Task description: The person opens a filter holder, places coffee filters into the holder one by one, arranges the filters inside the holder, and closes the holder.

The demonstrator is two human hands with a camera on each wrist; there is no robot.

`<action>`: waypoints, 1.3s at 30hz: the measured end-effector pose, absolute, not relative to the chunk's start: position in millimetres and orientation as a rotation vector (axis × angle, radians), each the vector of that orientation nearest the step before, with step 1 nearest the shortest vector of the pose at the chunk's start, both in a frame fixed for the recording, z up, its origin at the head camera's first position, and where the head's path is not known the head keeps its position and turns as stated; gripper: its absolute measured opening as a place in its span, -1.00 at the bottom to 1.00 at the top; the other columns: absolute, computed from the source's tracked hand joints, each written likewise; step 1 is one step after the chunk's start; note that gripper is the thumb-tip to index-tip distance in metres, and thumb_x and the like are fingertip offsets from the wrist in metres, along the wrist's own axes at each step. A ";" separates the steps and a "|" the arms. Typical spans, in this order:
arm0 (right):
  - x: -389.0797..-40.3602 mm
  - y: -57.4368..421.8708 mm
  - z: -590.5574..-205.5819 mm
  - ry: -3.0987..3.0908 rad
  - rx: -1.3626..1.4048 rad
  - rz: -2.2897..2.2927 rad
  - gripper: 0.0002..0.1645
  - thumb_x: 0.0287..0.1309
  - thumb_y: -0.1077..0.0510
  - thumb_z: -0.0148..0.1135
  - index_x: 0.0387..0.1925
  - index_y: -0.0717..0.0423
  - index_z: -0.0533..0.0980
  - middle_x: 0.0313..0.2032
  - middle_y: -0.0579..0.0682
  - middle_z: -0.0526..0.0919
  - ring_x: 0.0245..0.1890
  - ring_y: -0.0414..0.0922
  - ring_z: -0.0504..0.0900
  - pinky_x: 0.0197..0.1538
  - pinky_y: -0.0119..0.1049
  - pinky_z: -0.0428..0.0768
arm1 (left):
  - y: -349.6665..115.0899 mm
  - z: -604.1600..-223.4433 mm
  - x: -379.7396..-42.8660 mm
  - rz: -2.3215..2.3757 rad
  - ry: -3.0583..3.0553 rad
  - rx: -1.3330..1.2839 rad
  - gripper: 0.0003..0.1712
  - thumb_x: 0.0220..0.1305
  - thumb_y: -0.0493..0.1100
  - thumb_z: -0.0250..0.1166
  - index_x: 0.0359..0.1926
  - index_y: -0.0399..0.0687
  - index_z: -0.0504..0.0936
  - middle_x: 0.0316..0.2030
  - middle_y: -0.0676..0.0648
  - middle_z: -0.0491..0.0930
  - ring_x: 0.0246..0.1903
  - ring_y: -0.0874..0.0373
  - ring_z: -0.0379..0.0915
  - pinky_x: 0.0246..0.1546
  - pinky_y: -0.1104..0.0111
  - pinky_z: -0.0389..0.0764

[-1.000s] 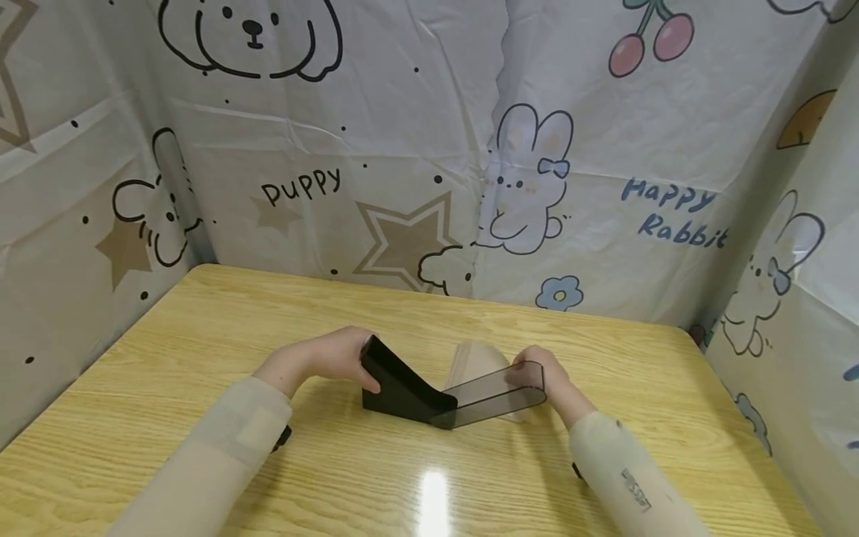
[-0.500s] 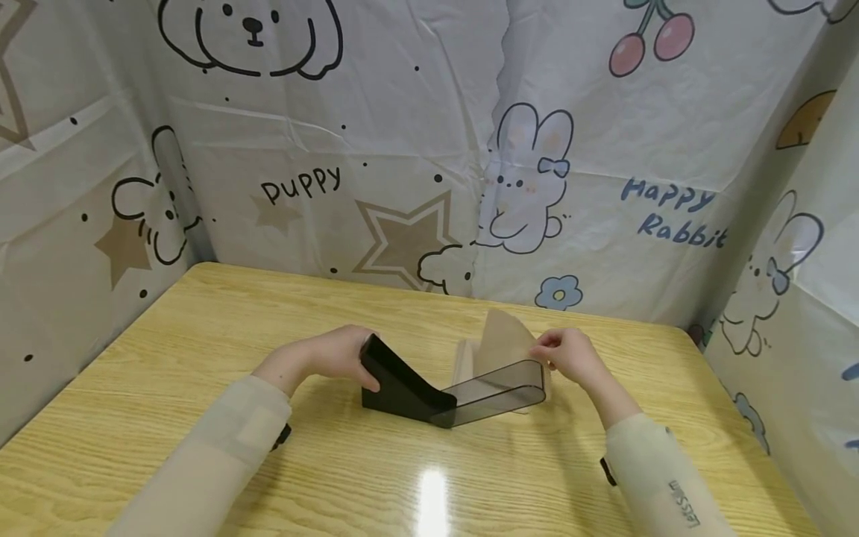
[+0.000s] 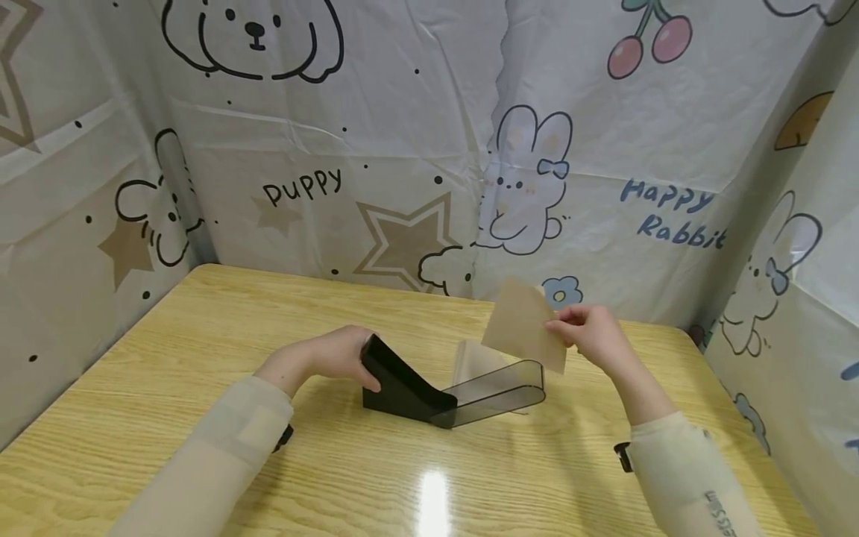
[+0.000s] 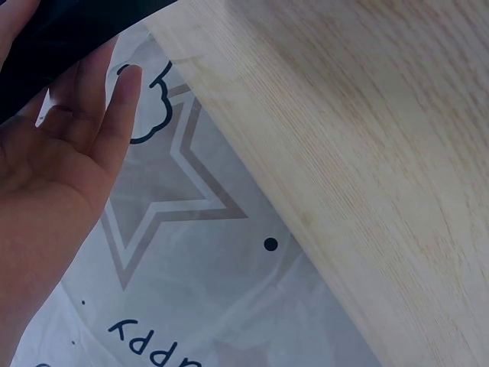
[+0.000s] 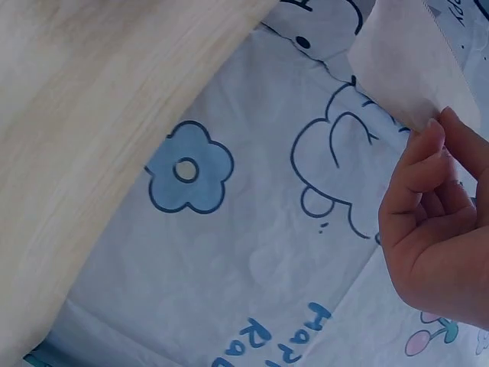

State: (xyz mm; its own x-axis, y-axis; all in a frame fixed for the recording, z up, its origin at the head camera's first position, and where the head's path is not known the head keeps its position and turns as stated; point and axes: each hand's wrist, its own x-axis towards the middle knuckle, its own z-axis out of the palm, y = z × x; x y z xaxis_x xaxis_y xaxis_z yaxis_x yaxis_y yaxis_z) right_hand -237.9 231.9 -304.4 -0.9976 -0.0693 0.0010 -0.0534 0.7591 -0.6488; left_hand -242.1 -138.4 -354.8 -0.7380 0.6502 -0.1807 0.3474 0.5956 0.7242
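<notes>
Up behind the clear end (image 3: 499,403) of the holder (image 3: 411,397), my right hand (image 3: 593,335) pinches a tan sheet (image 3: 522,322) by its edge, the sheet reaching leftward; my left hand (image 3: 341,353), farther off, grips the black end (image 3: 381,384).

At the lower left of the frame, a pale cream left sleeve (image 3: 208,459), softly creased, ends in a cuff banded by a paler, yellowish rectangle (image 3: 258,429). The right sleeve (image 3: 691,470), lower right, is a similar pale cream — dark lettering (image 3: 722,514) runs along it, partly cut off by the bottom edge. Beneath each cuff a small black piece shows — one on the left (image 3: 283,438), a blockier one on the right (image 3: 624,457). The left hand (image 3: 341,353) and right hand (image 3: 593,332) are bare.
</notes>
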 end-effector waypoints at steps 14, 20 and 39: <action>-227.1 220.4 -274.9 2.978 -0.169 -1.059 -0.73 0.21 0.12 0.17 -0.27 0.32 0.55 -0.51 -0.04 0.56 -0.49 -0.16 0.46 -0.44 -0.35 0.40 | -139.1 -355.4 -241.7 0.959 2.405 0.799 -0.75 -0.03 -0.28 0.43 -0.25 -0.06 0.65 -0.28 0.03 0.67 -0.34 0.30 0.49 -0.22 0.39 0.53; -221.9 213.9 -265.3 3.024 -0.215 -1.041 -0.74 0.19 0.15 0.19 -0.28 0.34 0.57 -0.51 0.01 0.60 -0.50 -0.18 0.48 -0.42 -0.34 0.42 | -137.7 -354.0 -241.2 0.914 2.433 0.777 -0.82 -0.04 -0.26 0.44 -0.36 -0.03 0.65 -0.43 0.10 0.60 -0.48 0.26 0.30 -0.37 0.40 0.41; -211.1 186.1 -243.7 3.047 -0.328 -1.026 -0.77 0.16 0.14 0.23 -0.29 0.27 0.61 -0.54 -0.01 0.59 -0.50 -0.18 0.47 -0.42 -0.33 0.41 | -138.1 -354.0 -241.7 0.897 2.441 0.806 -0.83 -0.04 -0.25 0.44 -0.39 -0.06 0.62 -0.53 0.11 0.50 -0.54 0.27 0.25 -0.43 0.43 0.37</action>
